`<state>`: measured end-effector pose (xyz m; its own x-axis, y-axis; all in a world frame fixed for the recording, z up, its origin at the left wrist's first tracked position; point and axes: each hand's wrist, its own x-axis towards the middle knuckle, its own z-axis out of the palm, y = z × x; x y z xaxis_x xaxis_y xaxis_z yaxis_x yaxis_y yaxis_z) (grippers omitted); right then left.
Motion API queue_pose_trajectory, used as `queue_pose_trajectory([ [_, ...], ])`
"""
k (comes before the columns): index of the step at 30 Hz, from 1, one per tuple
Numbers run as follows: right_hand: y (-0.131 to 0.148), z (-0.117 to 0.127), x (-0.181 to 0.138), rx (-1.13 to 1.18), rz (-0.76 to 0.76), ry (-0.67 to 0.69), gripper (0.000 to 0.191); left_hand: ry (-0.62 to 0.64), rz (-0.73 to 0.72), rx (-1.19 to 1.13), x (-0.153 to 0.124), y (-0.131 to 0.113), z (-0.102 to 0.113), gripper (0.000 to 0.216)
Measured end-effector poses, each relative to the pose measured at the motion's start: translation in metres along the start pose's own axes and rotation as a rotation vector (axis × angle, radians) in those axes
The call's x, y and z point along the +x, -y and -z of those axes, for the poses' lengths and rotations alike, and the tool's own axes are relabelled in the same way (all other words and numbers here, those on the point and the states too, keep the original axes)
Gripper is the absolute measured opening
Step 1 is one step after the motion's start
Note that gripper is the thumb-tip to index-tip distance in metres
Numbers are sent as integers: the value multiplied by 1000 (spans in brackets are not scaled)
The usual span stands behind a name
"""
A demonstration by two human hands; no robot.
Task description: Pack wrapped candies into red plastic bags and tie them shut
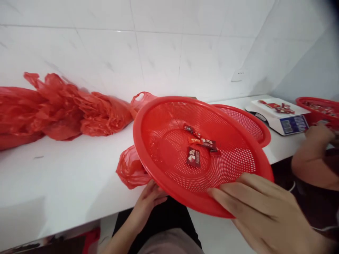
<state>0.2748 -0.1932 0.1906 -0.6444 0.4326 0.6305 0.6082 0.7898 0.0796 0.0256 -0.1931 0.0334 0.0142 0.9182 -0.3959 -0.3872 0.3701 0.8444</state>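
My right hand [254, 204] grips the near right rim of a red plastic colander basket [164, 169], which is tilted above the table's front edge. A few small wrapped candies [193, 157] lie inside it, in dark red and orange wrappers. My left hand [148, 203] is under the basket's lower left rim, fingers curled and partly hidden. Beside that hand, a red plastic bag [129, 171] sits on the table, partly covered by the basket. I cannot tell whether my left fingers hold the bag or the basket.
Several filled red plastic bags [63, 113] stand along the wall at left. Behind my basket is another red basket [246, 123]. A digital scale [288, 125] carries wrapped pieces. At far right, a co-worker's arm [315, 155] reaches toward a red basket of candies [304, 102].
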Motion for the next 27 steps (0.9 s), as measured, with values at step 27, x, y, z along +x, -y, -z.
queue_pose_trajectory([
  [27,52,-107,-7,520,-489,182,18,-320,-317,392,7,-11,40,47],
])
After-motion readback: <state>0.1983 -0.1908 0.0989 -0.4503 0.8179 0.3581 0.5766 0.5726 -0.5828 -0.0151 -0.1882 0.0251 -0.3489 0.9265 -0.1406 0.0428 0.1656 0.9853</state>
